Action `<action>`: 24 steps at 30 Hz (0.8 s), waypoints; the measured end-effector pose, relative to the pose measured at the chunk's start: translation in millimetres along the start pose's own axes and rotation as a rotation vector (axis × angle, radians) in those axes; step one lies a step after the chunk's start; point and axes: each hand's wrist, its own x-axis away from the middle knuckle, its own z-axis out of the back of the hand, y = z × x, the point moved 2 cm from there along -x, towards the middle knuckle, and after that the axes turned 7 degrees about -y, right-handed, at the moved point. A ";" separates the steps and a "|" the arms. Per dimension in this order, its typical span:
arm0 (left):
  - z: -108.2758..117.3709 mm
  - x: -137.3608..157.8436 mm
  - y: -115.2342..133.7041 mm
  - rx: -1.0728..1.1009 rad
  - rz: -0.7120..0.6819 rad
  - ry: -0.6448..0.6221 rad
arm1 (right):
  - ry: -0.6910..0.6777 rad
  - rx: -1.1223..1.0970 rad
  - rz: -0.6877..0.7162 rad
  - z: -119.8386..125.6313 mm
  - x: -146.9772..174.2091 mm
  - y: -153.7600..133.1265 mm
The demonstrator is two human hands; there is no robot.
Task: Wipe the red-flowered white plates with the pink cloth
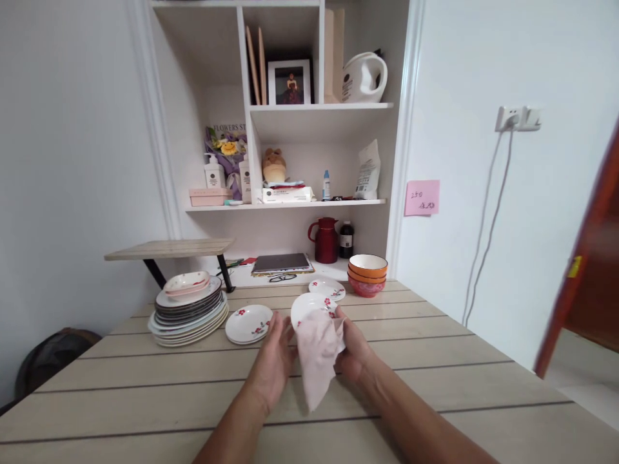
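Observation:
Above the table I have a white plate with red flowers (307,305) tilted up between my hands. My left hand (274,361) is at its lower left edge, thumb up and fingers curled behind the rim, partly hidden. A pale pink cloth (319,354) drapes over the plate's lower front and hangs down in a point. My right hand (355,348) grips the cloth against the plate's right edge. Left of my left hand lies a small stack of flowered plates (249,323). Another flowered plate (327,289) lies behind the held one.
A tall stack of plates (188,316) with small dishes on top stands at the left, beside a raised wooden stand (169,248). Stacked bowls (367,277) sit at the back right. Behind are a red jug (325,241), a dark bottle (346,240), a laptop (281,261) and glasses (282,278).

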 end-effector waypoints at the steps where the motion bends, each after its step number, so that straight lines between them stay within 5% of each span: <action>1: -0.6 0.9 0.6 0.088 0.064 -0.032 | -0.021 0.022 -0.042 0.8 -1.0 2.7; 6: 1.4 6.9 -1.5 0.164 0.283 0.061 | -0.056 0.103 -0.164 -1.3 -2.5 18.3; 9: 2.6 7.8 -5.7 0.205 0.327 0.084 | 0.038 0.207 -0.135 -1.4 -2.2 20.3; 13: 2.6 4.8 -11.1 0.336 0.322 0.029 | 0.288 0.529 0.219 7.2 -1.3 0.6; 16: 4.9 2.1 -10.9 0.396 0.253 0.043 | 0.353 0.706 0.492 8.5 7.5 -20.7; 18: 8.1 1.0 -8.5 0.422 0.203 0.054 | 0.268 0.784 0.516 3.1 17.1 -30.1; 24: 21.2 0.1 0.7 0.416 0.125 0.026 | -0.294 1.380 0.520 -28.9 42.4 -20.7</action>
